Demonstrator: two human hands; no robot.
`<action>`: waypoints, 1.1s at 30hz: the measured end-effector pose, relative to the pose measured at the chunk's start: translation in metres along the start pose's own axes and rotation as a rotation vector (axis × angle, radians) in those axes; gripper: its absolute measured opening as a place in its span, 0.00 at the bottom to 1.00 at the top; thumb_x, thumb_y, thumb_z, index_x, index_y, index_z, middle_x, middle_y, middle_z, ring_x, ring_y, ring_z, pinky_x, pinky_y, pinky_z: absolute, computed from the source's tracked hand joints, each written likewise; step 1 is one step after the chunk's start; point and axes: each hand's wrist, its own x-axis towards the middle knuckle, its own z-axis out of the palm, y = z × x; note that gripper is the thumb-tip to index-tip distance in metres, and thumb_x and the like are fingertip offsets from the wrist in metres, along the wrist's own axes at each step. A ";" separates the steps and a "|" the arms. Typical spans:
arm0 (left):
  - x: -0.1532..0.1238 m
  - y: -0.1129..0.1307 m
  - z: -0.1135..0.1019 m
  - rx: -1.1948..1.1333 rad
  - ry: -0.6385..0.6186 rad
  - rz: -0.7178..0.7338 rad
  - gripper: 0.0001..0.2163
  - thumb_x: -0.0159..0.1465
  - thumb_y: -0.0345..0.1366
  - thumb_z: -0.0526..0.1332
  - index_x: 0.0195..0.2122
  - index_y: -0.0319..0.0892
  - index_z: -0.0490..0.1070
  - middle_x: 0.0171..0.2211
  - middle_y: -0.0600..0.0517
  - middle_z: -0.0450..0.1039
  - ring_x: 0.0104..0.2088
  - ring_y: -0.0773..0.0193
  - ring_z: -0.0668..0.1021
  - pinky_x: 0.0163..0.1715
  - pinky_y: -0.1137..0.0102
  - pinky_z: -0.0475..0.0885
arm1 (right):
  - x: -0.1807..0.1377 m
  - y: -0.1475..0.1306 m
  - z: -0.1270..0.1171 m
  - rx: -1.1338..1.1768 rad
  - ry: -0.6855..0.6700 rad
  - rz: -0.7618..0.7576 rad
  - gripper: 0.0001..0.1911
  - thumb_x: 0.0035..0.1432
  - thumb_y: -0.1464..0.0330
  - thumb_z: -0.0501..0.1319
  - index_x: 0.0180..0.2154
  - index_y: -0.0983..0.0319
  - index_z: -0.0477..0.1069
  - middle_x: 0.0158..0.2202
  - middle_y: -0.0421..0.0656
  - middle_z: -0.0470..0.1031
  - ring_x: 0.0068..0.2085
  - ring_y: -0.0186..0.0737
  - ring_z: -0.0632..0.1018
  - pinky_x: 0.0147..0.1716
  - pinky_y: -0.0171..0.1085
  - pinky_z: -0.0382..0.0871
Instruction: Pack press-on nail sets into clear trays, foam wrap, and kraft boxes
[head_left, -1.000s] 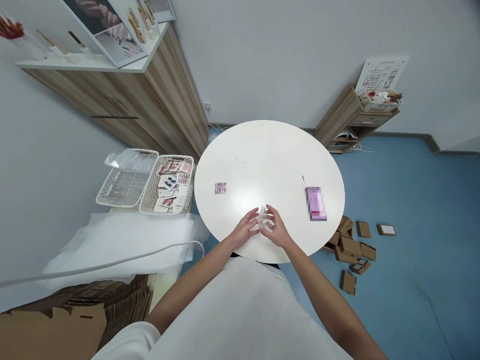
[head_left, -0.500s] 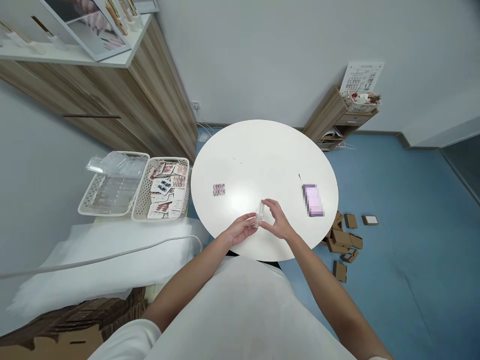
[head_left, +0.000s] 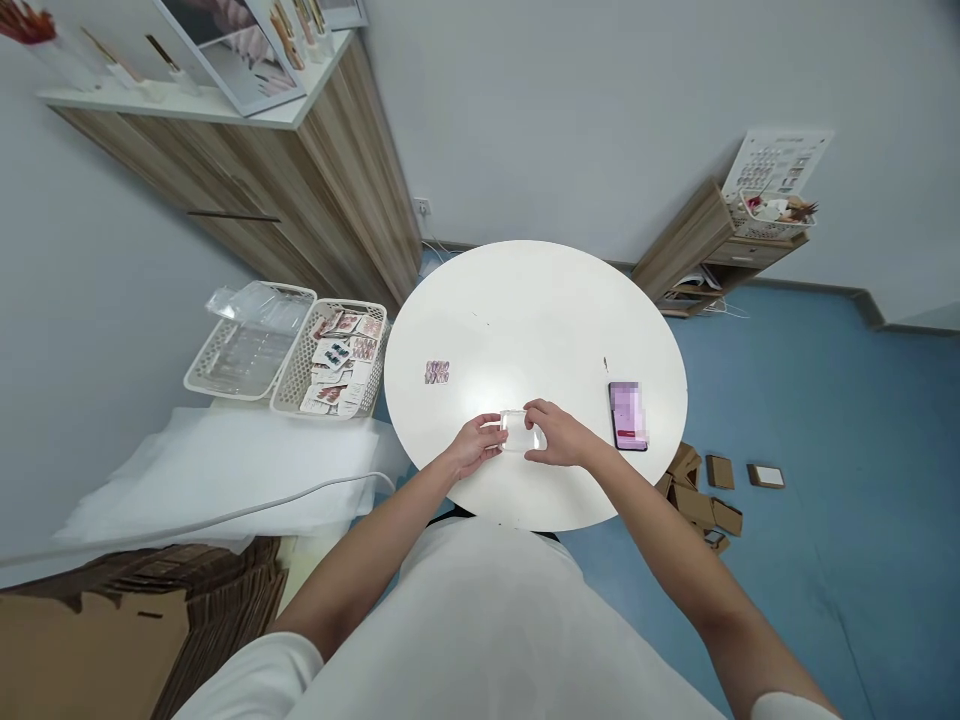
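Observation:
A small clear plastic case (head_left: 516, 430) lies flat near the front of the round white table (head_left: 540, 300). My left hand (head_left: 474, 447) pinches its left end and my right hand (head_left: 555, 434) pinches its right end. A small set of purple press-on nails (head_left: 437, 372) lies on the table to the left of my hands. A phone (head_left: 628, 415) rests on the table to the right.
Two white baskets stand left of the table, one with clear plastic cases (head_left: 251, 338), one with nail-set cards (head_left: 334, 360). White foam sheet (head_left: 217, 470) and flattened cardboard (head_left: 105, 620) lie at lower left. Small brown boxes (head_left: 709, 490) litter the blue floor at right.
The clear case was held upright on edge between my fingers; now it lies flat and wide between both hands, lower to the table.

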 end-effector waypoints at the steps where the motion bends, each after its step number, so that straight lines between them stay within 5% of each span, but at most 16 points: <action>1: 0.000 0.000 0.001 0.032 0.001 0.024 0.22 0.47 0.33 0.68 0.42 0.40 0.63 0.33 0.50 0.70 0.32 0.68 0.74 0.37 0.66 0.68 | -0.001 0.003 0.002 -0.027 0.004 -0.019 0.20 0.41 0.64 0.64 0.37 0.60 0.61 0.47 0.48 0.62 0.41 0.43 0.69 0.35 0.39 0.65; 5: -0.005 0.002 0.004 0.213 -0.090 0.148 0.28 0.46 0.34 0.69 0.48 0.42 0.62 0.41 0.47 0.68 0.36 0.67 0.73 0.40 0.64 0.68 | -0.008 0.011 0.005 -0.045 0.048 -0.027 0.19 0.41 0.66 0.63 0.37 0.60 0.60 0.44 0.47 0.64 0.38 0.41 0.69 0.34 0.38 0.63; 11: -0.007 -0.005 0.015 0.505 -0.156 0.297 0.48 0.39 0.30 0.72 0.59 0.50 0.47 0.44 0.47 0.64 0.37 0.67 0.72 0.42 0.62 0.67 | -0.022 0.009 0.012 0.062 0.152 0.050 0.19 0.42 0.66 0.61 0.38 0.59 0.58 0.44 0.45 0.64 0.36 0.39 0.69 0.32 0.37 0.63; 18: -0.006 -0.008 0.020 0.549 -0.193 0.278 0.39 0.44 0.34 0.70 0.56 0.46 0.54 0.43 0.45 0.65 0.33 0.68 0.74 0.39 0.61 0.69 | -0.025 0.006 0.018 -0.039 0.117 0.001 0.20 0.43 0.59 0.63 0.37 0.60 0.61 0.51 0.50 0.60 0.49 0.48 0.67 0.41 0.43 0.63; 24: -0.009 -0.012 0.022 0.549 -0.222 0.307 0.38 0.45 0.34 0.69 0.56 0.48 0.54 0.42 0.47 0.64 0.32 0.70 0.73 0.40 0.60 0.69 | -0.018 -0.003 0.015 -0.170 -0.038 0.098 0.17 0.45 0.59 0.62 0.35 0.61 0.62 0.42 0.46 0.65 0.33 0.38 0.71 0.27 0.35 0.62; 33: -0.011 0.001 0.022 0.591 -0.293 0.301 0.36 0.44 0.34 0.69 0.55 0.45 0.56 0.37 0.48 0.68 0.32 0.67 0.74 0.39 0.62 0.68 | -0.015 -0.007 0.015 -0.191 -0.038 0.055 0.19 0.43 0.60 0.63 0.36 0.61 0.62 0.43 0.48 0.62 0.37 0.42 0.69 0.26 0.35 0.61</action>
